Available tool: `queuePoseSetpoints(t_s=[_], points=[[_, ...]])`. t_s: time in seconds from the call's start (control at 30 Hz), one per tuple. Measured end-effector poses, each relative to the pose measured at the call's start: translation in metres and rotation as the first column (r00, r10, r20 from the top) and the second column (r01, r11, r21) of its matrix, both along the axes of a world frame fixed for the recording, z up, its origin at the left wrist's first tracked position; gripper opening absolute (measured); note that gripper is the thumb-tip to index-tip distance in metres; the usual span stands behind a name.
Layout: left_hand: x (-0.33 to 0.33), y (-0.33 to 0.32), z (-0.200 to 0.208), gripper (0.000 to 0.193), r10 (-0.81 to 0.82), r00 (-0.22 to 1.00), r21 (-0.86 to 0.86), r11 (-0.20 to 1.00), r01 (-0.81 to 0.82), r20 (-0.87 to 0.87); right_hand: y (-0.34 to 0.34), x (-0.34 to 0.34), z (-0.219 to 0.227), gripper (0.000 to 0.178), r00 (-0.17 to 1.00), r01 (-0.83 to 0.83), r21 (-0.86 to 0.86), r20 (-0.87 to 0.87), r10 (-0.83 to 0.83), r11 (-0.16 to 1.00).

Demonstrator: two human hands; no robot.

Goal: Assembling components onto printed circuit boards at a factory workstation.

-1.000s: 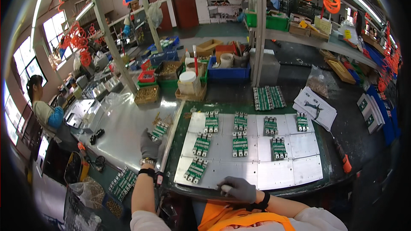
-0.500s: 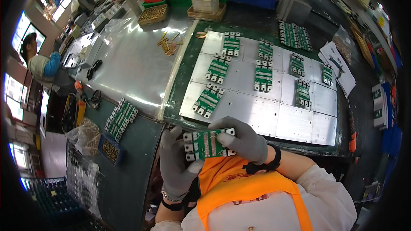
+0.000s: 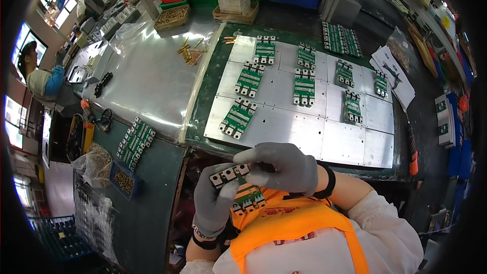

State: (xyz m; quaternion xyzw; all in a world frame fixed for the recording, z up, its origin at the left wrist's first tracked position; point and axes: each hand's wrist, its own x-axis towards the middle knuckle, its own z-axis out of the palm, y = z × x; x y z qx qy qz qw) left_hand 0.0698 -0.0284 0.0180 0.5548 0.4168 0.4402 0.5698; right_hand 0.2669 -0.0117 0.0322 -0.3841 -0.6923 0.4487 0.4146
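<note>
Gloved in grey, both of my hands meet in front of the orange apron (image 3: 289,210). Between them is a green circuit board (image 3: 248,196), tilted, with white-and-metal terminal blocks along its upper and lower ends. My left hand (image 3: 213,200) grips it from the left, its thumb lying across the board's middle. My right hand (image 3: 286,168) is closed at the board's upper right, fingers bent around that edge; its fingertips are partly hidden. Beyond them, several similar boards (image 3: 304,87) lie spaced out on silver metal plates (image 3: 284,122).
A row of boards (image 3: 136,142) and a blue tray of small brass parts (image 3: 123,181) lie on the left bench. Brass pieces (image 3: 192,53) sit on the shiny sheet. More boards (image 3: 341,39), papers (image 3: 393,76) and an orange-handled tool (image 3: 414,162) are right. A person (image 3: 43,78) is far left.
The board has turned and tipped from lying face up and level to slanting, with its terminals now at upper left and lower right. My right hand has shifted its grip around it.
</note>
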Motion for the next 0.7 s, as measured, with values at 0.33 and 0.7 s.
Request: queuePoseSetpoints(t_s=[0.33, 0.7], points=[[0.000, -0.001, -0.001, 0.021, -0.026, 1.000, 0.006, 1.000, 0.026, -0.002, -0.011, -0.010, -0.006, 0.031, 0.992, 0.063, -0.216, -0.094, -0.085, 0.974], [0.000, -0.007, -0.003, 0.019, 0.145, 0.984, -0.103, 0.985, -0.135, 0.100, -0.003, -0.019, -0.015, 0.037, 0.998, 0.026, -0.212, -0.048, -0.037, 0.977]])
